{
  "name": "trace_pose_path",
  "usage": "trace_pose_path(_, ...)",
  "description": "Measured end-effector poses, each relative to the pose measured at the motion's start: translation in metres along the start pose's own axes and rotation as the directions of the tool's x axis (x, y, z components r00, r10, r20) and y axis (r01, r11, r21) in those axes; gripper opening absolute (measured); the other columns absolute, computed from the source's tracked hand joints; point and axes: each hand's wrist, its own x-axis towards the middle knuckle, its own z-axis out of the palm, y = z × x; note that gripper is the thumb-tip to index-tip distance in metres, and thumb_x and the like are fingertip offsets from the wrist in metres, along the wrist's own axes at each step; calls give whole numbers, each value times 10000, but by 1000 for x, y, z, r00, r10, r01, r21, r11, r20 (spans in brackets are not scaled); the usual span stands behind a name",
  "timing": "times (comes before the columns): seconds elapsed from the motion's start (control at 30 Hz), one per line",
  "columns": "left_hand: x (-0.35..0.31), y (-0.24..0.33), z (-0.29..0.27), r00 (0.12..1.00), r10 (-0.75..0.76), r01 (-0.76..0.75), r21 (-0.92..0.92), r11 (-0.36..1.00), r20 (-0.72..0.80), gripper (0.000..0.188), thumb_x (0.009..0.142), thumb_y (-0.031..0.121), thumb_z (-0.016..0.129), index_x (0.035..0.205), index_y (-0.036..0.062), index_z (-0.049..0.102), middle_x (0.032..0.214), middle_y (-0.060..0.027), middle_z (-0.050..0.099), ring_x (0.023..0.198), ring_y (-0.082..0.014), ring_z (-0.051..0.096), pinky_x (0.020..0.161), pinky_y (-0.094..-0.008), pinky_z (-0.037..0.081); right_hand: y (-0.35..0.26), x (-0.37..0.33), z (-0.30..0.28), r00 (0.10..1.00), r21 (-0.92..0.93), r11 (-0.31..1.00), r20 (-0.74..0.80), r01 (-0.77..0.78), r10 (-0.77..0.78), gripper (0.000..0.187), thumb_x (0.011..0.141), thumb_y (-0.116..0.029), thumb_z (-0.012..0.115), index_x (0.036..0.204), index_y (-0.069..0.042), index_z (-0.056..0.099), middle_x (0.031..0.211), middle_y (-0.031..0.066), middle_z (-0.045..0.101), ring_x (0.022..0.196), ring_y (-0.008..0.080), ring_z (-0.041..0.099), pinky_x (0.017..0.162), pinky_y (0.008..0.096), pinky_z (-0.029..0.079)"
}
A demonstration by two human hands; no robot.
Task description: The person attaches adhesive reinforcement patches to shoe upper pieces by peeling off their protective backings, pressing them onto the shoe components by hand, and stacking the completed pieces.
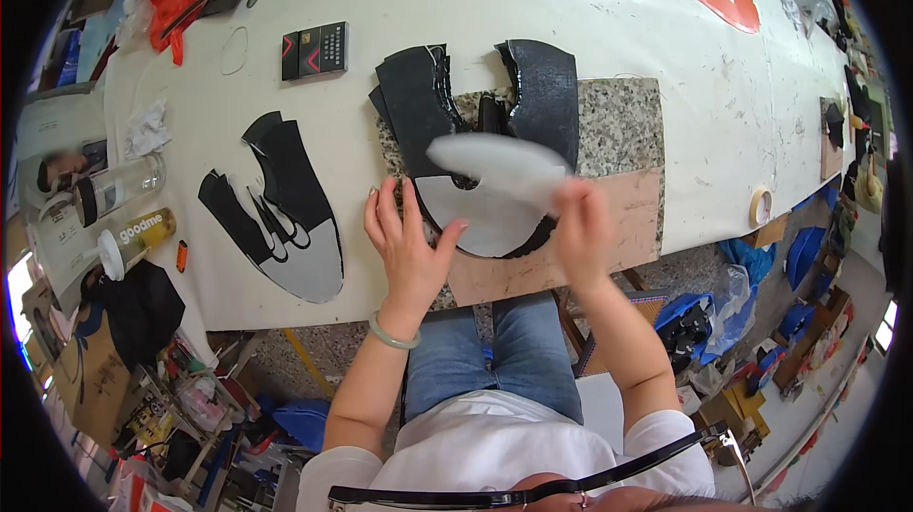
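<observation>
My right grip (pixel 582 231) is closed on one end of a pale piece (pixel 499 160), which is blurred, so I cannot tell just how finger and thumb sit on it. The piece is above the grey toe part (pixel 480 227) of a black upper (pixel 418 94), hiding some of its middle. My left grip (pixel 411 251) is open, fingers spread at the toe part's left edge and thumb on its near edge, clasping nothing that I can see.

To do this well, I think I should pinch the pale piece lightly so it doesn't crease, and steady the toe part with flat, even pressure. I'd also line up the curved edges by eye before letting the two meet.

The pale piece looks thin, long and rounded at its far end. The toe part is smooth, matt and broadly curved, while the upper's two black legs spread away from me, their inner edges uneven and glossy in places. Under them are a speckled stone slab (pixel 623 122) and a pinkish-brown board (pixel 609 236) on the white surface (pixel 713 132). A second upper (pixel 309 255), also black with a grey toe, lies to my left.
</observation>
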Motion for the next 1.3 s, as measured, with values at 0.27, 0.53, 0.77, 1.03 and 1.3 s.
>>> trace_pose_path(0.27, 6, 15, 0, 989, 45, -52, -47, 998, -138, 761, 699, 173, 820, 1309, -56, 427, 1382, -205, 377, 1265, -391, 294, 1059, -486, 255, 78, 162, -133, 917, -430, 857, -383, -285, 113, 335, 983, -288, 525, 1094, 11, 630, 908, 103, 636, 832, 218, 573, 758, 342, 456)
trace_pose_path(0.53, 34, 18, 1, 928, -366, 321, -639, 699, 66, 307, 823, 116, 741, 1014, -31, 551, 691, -17, 615, 577, -56, 510, 531, -216, 420, 0, 16, -3, 780, -251, 790, 481, 560, -400, 414, 789, -162, 672, 1186, -63, 611, 913, 81, 574, 822, 242, 564, 667, 376, 440)
trace_pose_path(0.77, 55, -6, 9, 944, -290, 330, -397, 856, 159, 251, 841, 191, 735, 795, -31, 629, 659, -21, 637, 574, -37, 512, 504, -248, 414, -15, 0, 31, 812, -533, 673, 555, 513, -179, 529, 820, -307, 666, 1288, -90, 551, 928, 20, 523, 836, 185, 495, 676, 352, 337)
trace_pose_path(1.03, 31, 5, -30, 785, -315, 619, -664, 419, 533, 320, 928, 254, 629, 743, -3, 584, 688, -65, 609, 578, -89, 541, 517, -282, 455, -50, -7, 21, 898, -12, 970, 382, 242, -219, 271, 807, -64, 682, 1076, -47, 653, 909, 82, 579, 754, 241, 598, 645, 360, 469)
trace_pose_path(1.3, 2, -1, -63, 687, 79, 697, -686, 211, 722, 176, 944, 89, 583, 1045, -55, 574, 955, -119, 666, 842, -180, 679, 736, -273, 568, -77, -15, 8, 887, 20, 970, 402, 240, -228, 224, 757, -7, 683, 978, -41, 680, 912, 81, 618, 738, 211, 617, 597, 314, 517)
